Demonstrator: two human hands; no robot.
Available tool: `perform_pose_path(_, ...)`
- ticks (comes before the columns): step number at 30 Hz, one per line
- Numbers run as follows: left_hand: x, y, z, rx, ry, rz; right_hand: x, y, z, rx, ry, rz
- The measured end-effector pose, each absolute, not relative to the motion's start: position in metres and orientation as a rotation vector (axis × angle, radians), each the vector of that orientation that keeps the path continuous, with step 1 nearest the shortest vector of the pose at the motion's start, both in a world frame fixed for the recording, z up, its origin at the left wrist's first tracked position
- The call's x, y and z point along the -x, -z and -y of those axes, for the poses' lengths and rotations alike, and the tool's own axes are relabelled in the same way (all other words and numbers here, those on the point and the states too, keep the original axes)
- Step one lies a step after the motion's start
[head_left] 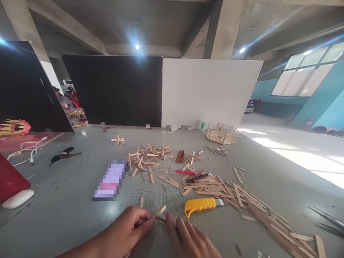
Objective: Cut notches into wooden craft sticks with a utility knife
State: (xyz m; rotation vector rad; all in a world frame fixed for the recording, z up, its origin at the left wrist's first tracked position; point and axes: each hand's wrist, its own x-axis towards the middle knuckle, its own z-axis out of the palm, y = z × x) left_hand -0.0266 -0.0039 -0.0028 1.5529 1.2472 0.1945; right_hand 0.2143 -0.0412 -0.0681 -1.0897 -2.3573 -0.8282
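At the bottom centre my left hand [137,227] is closed, its thumb and finger pinching a short wooden stick [160,213] that points up to the right. My right hand [188,238] is closed round a thin dark tool [161,219], whose tip reaches to the stick beside my left fingertips; most of the tool is hidden by the fingers. Another stick [142,202] lies just beyond my left hand. A yellow-handled saw [200,205] rests on the grey table [88,218] beyond my right hand.
Loose sticks [209,188], joined stick pieces [153,154], a red pen [188,172] and a blurred phone-like object [110,181] lie ahead. A hexagonal stick frame [222,135] stands at the back. Scissors [329,218] lie right. Black and white panels [209,93] stand behind.
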Motion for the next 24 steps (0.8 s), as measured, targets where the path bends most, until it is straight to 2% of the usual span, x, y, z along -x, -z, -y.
perform_pose_path(10, 0.026, 0.014, 0.005, -1.722, -0.344, -1.178, -0.218, 0.036, 0.056, 1.172, 0.711, 2.541)
perform_pose_path(16, 0.025, 0.008, 0.003, -1.714, -0.315, -1.164, -0.215, 0.037, 0.065, 1.177, 0.868, 2.525)
perform_pose_path(24, 0.025, -0.001, 0.004, -1.677, -0.285, -1.185, -0.206, 0.022, 0.068, 1.265, 0.862, 2.451)
